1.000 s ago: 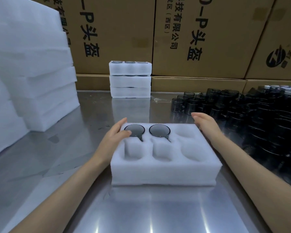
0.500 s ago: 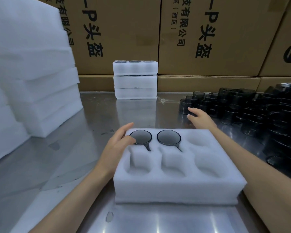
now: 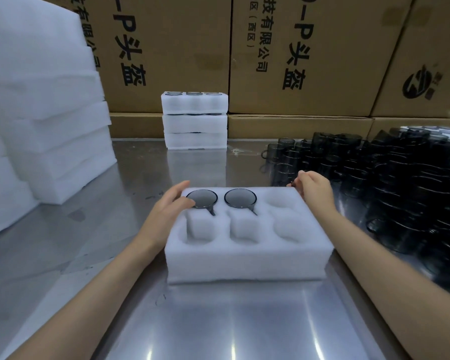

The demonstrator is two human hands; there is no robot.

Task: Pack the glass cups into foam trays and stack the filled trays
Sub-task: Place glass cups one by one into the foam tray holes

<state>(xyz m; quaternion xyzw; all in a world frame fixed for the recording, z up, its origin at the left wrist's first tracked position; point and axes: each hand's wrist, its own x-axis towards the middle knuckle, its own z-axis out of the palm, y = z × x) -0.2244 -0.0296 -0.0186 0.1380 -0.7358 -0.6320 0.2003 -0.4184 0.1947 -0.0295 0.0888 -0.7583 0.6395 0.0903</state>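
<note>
We work on a brushed steel table (image 3: 218,331) walled at the back by tall brown cardboard cartons printed with black characters (image 3: 304,53). At our left stands a big heap of blank white foam slabs (image 3: 44,120); at our right, a dense crowd of dark smoked glass cups with handles (image 3: 400,188) waits on the table. Against the cartons at the far middle sits a stack of three filled white foam trays (image 3: 195,120), cup rims showing in its top layer.

Right in front of us lies the white six-pocket foam tray (image 3: 244,253) we are filling. Its back row already holds two smoked cups, one in the left pocket (image 3: 201,198) and one in the middle pocket (image 3: 240,198), handles pointing toward us. The back right pocket and all three front pockets are empty.

Our left hand (image 3: 166,216) rests on the tray's back left corner, fingers relaxed, thumb near the left cup's rim, gripping nothing. Our right hand (image 3: 315,188) is at the tray's back right corner, beside the nearest loose cups; its fingers curl, but we cannot tell whether they have closed on a cup.

The step in hand, as we judge it, is fetching the third cup. To do it well, we should keep the left hand steadying the light foam, lift one cup clear of its neighbours, and lower it upright into the back right pocket with the handle aligned like the others.
</note>
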